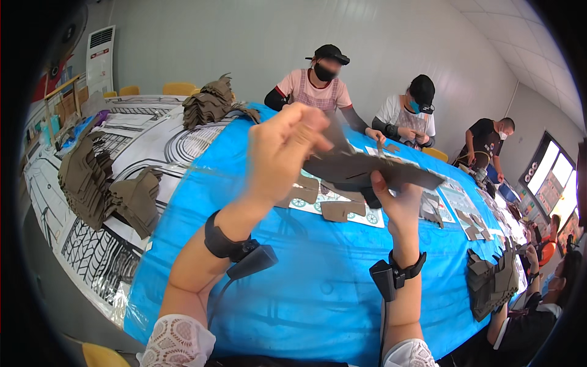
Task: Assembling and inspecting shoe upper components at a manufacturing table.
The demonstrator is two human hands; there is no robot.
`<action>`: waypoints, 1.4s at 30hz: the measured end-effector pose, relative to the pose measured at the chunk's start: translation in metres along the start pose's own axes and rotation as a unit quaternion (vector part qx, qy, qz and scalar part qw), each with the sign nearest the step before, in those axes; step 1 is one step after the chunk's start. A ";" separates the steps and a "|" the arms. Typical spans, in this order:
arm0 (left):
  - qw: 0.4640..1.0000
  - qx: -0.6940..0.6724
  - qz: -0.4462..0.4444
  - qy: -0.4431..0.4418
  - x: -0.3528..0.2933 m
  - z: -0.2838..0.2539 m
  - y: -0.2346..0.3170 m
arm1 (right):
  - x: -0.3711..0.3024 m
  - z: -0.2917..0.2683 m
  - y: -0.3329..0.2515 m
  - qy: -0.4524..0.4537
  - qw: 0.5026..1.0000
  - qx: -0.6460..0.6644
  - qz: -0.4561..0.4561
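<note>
My right hand [397, 205] grips a flat grey-brown cut piece [351, 168], thumb on top and the other fingers hidden beneath. The piece looks like thick sheet material with a small slit, and is held above the table. At its left end is my left hand [284, 150], raised and blurred, fingers curled together. A dark flap [335, 131] stands up beside those fingertips; whether they pinch it is unclear. Below the held piece, similar brown cut pieces [342, 210] lie on a printed white sheet [374, 218] with green wheel drawings.
A blue cover [293, 263] spreads over the table. Stacks of brown pieces [85, 177] lie left, with another stack [208, 101] at the far left and one [492, 275] at right. Two co-workers [318, 85] work across the table; other people are further right.
</note>
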State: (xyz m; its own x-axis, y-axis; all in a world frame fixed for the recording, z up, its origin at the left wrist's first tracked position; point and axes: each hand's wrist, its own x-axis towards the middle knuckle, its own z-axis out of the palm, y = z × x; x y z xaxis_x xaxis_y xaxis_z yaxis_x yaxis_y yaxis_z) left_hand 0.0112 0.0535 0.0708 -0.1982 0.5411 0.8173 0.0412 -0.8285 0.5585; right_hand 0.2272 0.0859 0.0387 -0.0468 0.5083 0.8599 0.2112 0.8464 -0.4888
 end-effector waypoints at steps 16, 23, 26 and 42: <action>0.905 -0.252 -0.229 -0.254 0.009 -0.015 -0.014 | 0.008 -0.005 0.008 -0.123 0.963 0.143 -0.191; 0.999 -0.002 0.004 0.040 0.009 -0.006 -0.030 | 0.003 -0.005 0.014 -0.191 0.923 0.330 -0.045; 0.997 0.045 0.029 0.062 0.012 -0.016 -0.030 | 0.011 -0.018 -0.001 -0.320 0.899 0.291 -0.072; 0.993 -0.045 -0.019 0.107 0.007 -0.008 -0.011 | 0.001 0.005 -0.068 -0.325 0.884 -0.249 -0.226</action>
State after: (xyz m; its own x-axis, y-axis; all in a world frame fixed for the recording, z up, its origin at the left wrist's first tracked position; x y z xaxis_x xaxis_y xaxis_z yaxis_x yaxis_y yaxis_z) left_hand 0.0015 0.0648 0.0690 -0.4022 0.5367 0.7417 -0.0554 -0.8230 0.5654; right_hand 0.2075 0.0298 0.0718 -0.7524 0.2574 0.6063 0.4238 0.8939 0.1464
